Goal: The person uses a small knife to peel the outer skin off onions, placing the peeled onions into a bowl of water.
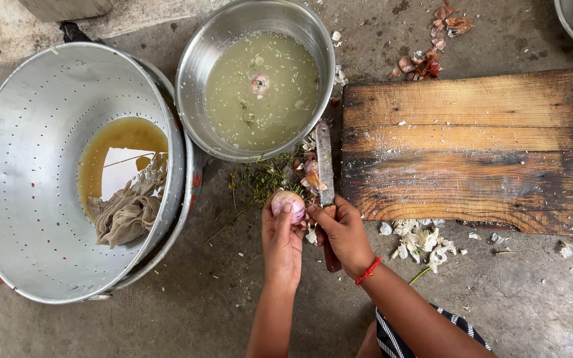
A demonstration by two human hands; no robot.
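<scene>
My left hand (282,242) holds a small pale pink onion (288,202) by its lower side, fingers wrapped around it. My right hand (343,232) grips a knife (325,166) by its handle; the blade points away from me, beside the onion, and its thumb touches the onion's skin. Both hands hover over the concrete floor, just left of a worn wooden chopping board (465,149).
A steel bowl (197,46) of cloudy greenish water with a floating onion stands beyond my hands. At left, a large perforated metal colander (34,132) holds brown liquid and a rag. Onion and garlic peels (422,240) lie by the board. More bowls sit at the right edge.
</scene>
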